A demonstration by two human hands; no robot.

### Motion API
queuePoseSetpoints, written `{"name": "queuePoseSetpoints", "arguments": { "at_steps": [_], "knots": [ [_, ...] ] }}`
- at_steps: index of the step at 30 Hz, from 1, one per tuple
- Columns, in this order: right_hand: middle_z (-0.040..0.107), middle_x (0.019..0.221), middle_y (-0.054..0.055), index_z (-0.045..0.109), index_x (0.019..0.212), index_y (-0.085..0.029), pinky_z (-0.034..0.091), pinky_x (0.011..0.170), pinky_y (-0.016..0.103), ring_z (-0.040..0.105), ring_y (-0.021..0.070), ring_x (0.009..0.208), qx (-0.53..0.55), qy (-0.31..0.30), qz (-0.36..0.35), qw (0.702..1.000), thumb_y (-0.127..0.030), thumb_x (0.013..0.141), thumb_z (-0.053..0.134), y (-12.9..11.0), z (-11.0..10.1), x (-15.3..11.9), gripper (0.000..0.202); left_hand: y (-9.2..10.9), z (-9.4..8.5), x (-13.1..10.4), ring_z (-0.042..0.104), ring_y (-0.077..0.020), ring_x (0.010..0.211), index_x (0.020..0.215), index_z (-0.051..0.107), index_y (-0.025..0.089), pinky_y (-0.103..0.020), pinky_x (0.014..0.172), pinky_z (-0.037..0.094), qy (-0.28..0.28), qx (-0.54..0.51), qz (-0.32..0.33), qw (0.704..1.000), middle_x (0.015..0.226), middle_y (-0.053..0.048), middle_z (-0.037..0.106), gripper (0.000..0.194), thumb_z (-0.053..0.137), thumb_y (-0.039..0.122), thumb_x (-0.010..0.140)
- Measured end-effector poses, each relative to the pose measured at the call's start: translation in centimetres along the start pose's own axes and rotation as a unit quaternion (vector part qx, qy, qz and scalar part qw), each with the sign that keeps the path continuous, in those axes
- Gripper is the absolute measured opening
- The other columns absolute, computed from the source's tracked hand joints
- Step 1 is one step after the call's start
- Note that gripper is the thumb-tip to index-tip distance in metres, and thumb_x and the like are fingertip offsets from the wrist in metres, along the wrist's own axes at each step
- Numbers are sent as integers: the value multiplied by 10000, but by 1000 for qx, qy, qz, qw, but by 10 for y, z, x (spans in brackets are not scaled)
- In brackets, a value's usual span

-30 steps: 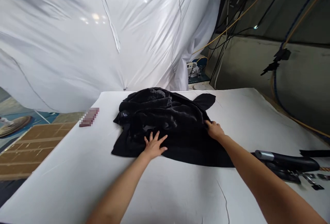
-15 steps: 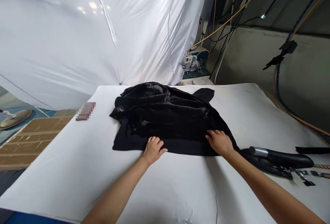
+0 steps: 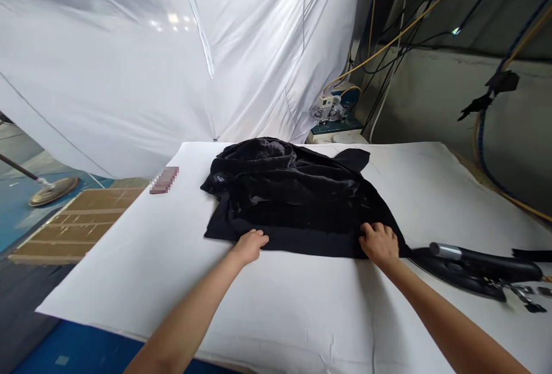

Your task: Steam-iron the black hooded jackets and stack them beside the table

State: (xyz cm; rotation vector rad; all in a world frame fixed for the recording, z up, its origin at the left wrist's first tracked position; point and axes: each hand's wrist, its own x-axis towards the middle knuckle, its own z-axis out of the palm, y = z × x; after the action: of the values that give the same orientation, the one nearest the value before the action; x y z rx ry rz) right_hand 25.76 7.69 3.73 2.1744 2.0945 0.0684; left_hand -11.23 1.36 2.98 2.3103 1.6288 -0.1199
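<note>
A black garment (image 3: 293, 201) with a shiny plush lining lies spread on the white-covered table (image 3: 142, 270), its smooth hem band facing me. Near the neck end a small label (image 3: 219, 178) with pale lettering shows. My left hand (image 3: 251, 246) is closed on the near hem, left of its middle, thumb pointing right. Toward the hem's right end, my right hand (image 3: 380, 243) has its fingers curled into the cloth. The black iron (image 3: 478, 265) with a silver-tipped handle lies just right of the garment, close to its corner.
A blurred reddish object (image 3: 164, 180) lies on the table's left side. White sheeting (image 3: 129, 75) hangs behind. A sewing machine (image 3: 330, 111) stands past the far edge. Cables and hoses (image 3: 483, 127) hang at the right. Taped cardboard (image 3: 81, 224) is at the lower left.
The whole view has shifted, so the scene sits farther right. My left hand has slid left along the hem and closed more. The right hand's fingers have curled tighter at about the same spot.
</note>
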Motion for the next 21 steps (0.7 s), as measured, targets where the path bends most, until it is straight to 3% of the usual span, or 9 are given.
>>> {"name": "queuePoseSetpoints", "arguments": {
  "at_steps": [2,5,8,11,14,16,19,21],
  "knots": [
    [528,1138,86,565,1156,-285,280,948,447,425,274,1100,-3,2,-19,1000,-367,801,408,-2,2,-2,397,11,-9,8,520,-149,743,745,627,216,-257,664,417,-39,-6,9,999,786,-21,572,250,463,39,682],
    [366,1373,42,370,1330,-390,176,994,533,254,320,1264,-10,-11,-17,1000,-505,831,338,-5,15,-3,512,35,-11,30,529,-151,871,879,636,231,-256,764,425,42,-39,56,997,894,-32,587,264,419,116,785],
    [152,1487,-21,217,1376,-450,94,999,589,71,365,1327,-14,-36,11,999,-588,832,264,-8,29,-4,563,59,-5,52,528,-170,919,1088,569,252,-289,809,430,90,-64,20,994,936,-41,592,289,396,319,866],
    [79,1503,-35,180,1377,-465,79,996,607,29,373,1332,7,-52,7,999,-620,825,241,-9,33,-4,577,79,2,69,543,-190,873,1085,570,260,-333,788,439,69,-36,-8,997,889,-47,589,345,410,456,850],
    [123,1496,5,235,1386,-408,161,981,608,71,376,1329,53,-64,-27,996,-619,811,288,4,20,0,615,93,11,81,464,-239,1066,1201,505,335,-422,899,373,106,-23,41,993,1131,-64,532,421,464,496,814],
    [206,1471,54,334,1370,-318,219,989,564,126,356,1325,76,-51,-82,992,-558,793,386,30,2,5,627,99,19,85,325,-309,1216,1297,389,402,-543,959,265,127,-22,35,991,1346,-60,382,535,482,535,788],
    [349,1398,92,464,1291,-242,267,1010,460,252,306,1292,83,-20,-159,984,-442,708,538,98,-28,15,620,101,31,88,154,-361,1305,1348,280,431,-640,970,121,116,-20,17,993,1465,-41,203,608,464,561,783],
    [482,1283,113,550,1201,-235,341,947,437,395,328,1192,64,-88,-130,986,-442,586,639,150,-44,20,655,100,34,88,123,-362,1317,1358,257,428,-644,974,97,106,-21,18,994,1477,-39,177,632,457,579,778]
  ]
}}
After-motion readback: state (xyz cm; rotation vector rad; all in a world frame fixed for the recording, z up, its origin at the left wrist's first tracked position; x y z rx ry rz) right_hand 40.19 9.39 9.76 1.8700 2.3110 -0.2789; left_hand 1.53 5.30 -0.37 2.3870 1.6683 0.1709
